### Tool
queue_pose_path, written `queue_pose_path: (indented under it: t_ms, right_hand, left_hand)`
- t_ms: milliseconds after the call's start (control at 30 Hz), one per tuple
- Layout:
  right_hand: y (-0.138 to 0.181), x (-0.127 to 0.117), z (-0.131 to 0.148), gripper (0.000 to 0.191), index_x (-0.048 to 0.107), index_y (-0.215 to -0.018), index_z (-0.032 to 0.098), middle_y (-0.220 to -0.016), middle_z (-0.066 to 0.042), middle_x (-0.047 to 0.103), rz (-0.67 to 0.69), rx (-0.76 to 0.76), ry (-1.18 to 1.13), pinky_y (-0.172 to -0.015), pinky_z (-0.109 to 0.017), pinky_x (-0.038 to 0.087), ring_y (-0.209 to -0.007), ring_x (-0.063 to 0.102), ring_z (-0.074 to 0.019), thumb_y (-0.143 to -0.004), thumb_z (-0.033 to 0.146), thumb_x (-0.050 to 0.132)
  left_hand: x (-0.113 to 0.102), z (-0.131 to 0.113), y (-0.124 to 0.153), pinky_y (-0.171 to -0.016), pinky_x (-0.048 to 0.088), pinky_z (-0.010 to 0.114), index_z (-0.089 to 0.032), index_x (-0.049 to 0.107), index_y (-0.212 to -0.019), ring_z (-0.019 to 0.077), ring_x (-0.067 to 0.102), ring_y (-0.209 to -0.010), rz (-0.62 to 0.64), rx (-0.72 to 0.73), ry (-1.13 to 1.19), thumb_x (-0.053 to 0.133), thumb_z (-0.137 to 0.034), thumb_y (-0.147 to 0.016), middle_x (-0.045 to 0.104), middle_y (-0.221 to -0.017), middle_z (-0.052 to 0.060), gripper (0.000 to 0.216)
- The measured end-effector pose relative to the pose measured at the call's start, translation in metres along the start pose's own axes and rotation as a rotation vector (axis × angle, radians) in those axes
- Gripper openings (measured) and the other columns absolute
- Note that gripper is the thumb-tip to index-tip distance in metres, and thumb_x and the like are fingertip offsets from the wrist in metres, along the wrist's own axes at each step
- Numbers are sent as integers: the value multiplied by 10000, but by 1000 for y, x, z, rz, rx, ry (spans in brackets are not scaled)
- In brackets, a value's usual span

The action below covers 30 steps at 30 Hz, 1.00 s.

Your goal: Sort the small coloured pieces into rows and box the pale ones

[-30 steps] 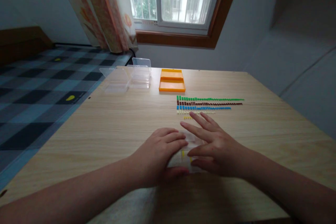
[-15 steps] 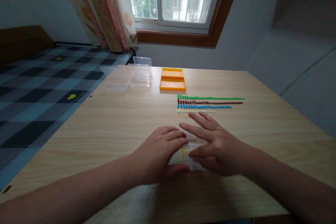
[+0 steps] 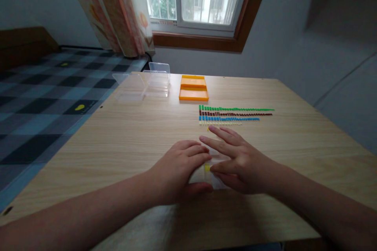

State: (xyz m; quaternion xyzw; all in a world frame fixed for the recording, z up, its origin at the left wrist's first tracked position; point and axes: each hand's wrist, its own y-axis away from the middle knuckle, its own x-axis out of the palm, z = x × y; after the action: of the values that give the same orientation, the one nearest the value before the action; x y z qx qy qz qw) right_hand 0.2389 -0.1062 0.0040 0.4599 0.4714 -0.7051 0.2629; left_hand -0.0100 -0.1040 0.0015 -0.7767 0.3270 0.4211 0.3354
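A small clear plastic box (image 3: 220,182) lies near the front of the wooden table, partly covered by both hands. My left hand (image 3: 184,168) curls round its left side, fingers on the far edge and thumb along the near edge. Small yellow pieces (image 3: 207,168) show inside it. My right hand (image 3: 238,160) reaches over the box from the right with spread fingers. Its index fingertip is at the yellow pieces, the thumb is lower down, and I see nothing held between them. Beyond the right fingertips, a yellow piece (image 3: 208,129) lies on the table.
Rows of small green (image 3: 219,108), brown (image 3: 219,114), blue (image 3: 219,119) and cream pieces (image 3: 219,123) run across the table (image 3: 118,141). Behind them lies an open orange case (image 3: 193,93). Clear open boxes (image 3: 157,84) stand at the back left. A bed (image 3: 44,98) is on the left.
My right hand has shifted slightly left, its index fingertip still at the yellow pieces, which show a little more. My left hand keeps its hold on the box.
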Motion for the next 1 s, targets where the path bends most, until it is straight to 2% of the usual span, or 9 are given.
queue_pose_path:
  t_ms: [367,667,767,833,933,1000]
  right_hand:
    - [-1,2,1,88,755,-872,202,-1620,-96,386,-9,7,26,-1217,-561,286,-1562,231,-323,-879,217,668]
    - [-4,-1,3,144,765,-857,196,-1600,-95,420,-14,2,39,-1206,-551,328,-1549,269,-337,-894,205,626]
    - [-3,-8,1,157,769,-870,195,-1556,-96,480,-82,-31,27,-1202,-523,354,-1525,328,-321,-896,195,614]
    - [-2,-14,-5,155,769,-881,192,-1511,-101,530,-185,-14,30,-1197,-504,372,-1502,373,-309,-898,184,615]
    - [2,-17,-24,150,775,-902,198,-1471,-93,563,-354,128,88,-1200,-527,372,-1490,391,-307,-910,184,626]
    - [4,-12,-37,177,784,-944,213,-1496,-81,539,-387,227,115,-1198,-571,364,-1507,362,-313,-930,200,608]
  left_hand:
    - [2,2,1,-1095,432,489,-204,654,-1255,311,584,-1246,-4,6,3,768,-466,-861,677,-1322,96,487]
    - [2,1,2,-1088,443,499,-189,664,-1247,324,583,-1240,-5,-8,-3,807,-456,-821,683,-1305,109,522]
    - [2,2,2,-1091,445,501,-180,664,-1260,326,589,-1239,-9,-7,-18,814,-461,-818,680,-1320,116,545]
    - [1,1,2,-1088,451,506,-176,662,-1274,328,595,-1237,-4,-6,-27,797,-470,-836,680,-1326,120,544]
    - [-1,1,1,-1084,458,514,-171,668,-1273,331,603,-1231,4,-9,-27,787,-490,-847,686,-1320,123,545]
    - [-2,0,1,-1082,461,516,-164,672,-1265,333,607,-1225,1,-6,-24,786,-499,-849,689,-1315,127,546]
